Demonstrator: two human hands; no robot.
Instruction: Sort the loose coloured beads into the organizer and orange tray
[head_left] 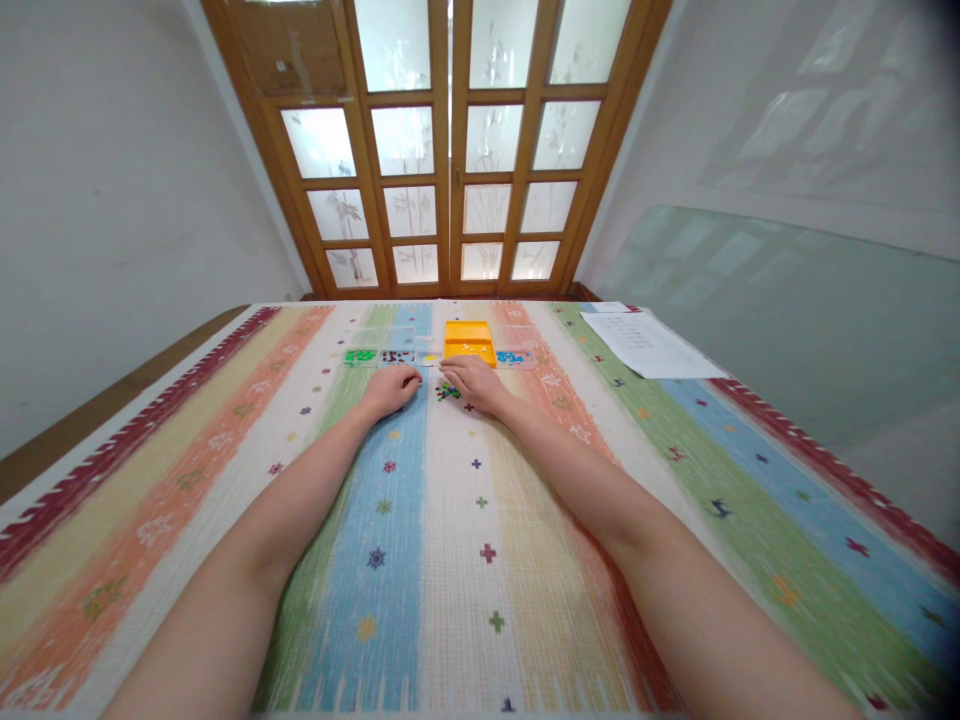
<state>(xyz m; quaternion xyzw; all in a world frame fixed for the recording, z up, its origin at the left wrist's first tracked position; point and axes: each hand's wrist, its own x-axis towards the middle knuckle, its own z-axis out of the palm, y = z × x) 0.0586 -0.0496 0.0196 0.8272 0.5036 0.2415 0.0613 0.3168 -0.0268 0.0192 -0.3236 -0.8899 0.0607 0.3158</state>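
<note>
Both my arms reach far out over a striped, many-coloured cloth (pixel 450 560). My left hand (pixel 391 388) rests on the cloth with its fingers curled in, just in front of clear compartments holding green beads (pixel 361 355) and dark beads (pixel 396 356). My right hand (pixel 474 381) lies knuckles up beside a small heap of mixed coloured beads (pixel 448 392), fingertips at the heap; whether it pinches a bead is too small to tell. An orange tray (pixel 469 341) stands right behind that hand, with blue beads (pixel 510 356) in a clear compartment to its right.
A white printed sheet (pixel 649 343) lies at the far right of the cloth. A glass pane (pixel 787 320) leans on the right wall. Wooden doors with frosted panes (pixel 442 150) stand behind the table.
</note>
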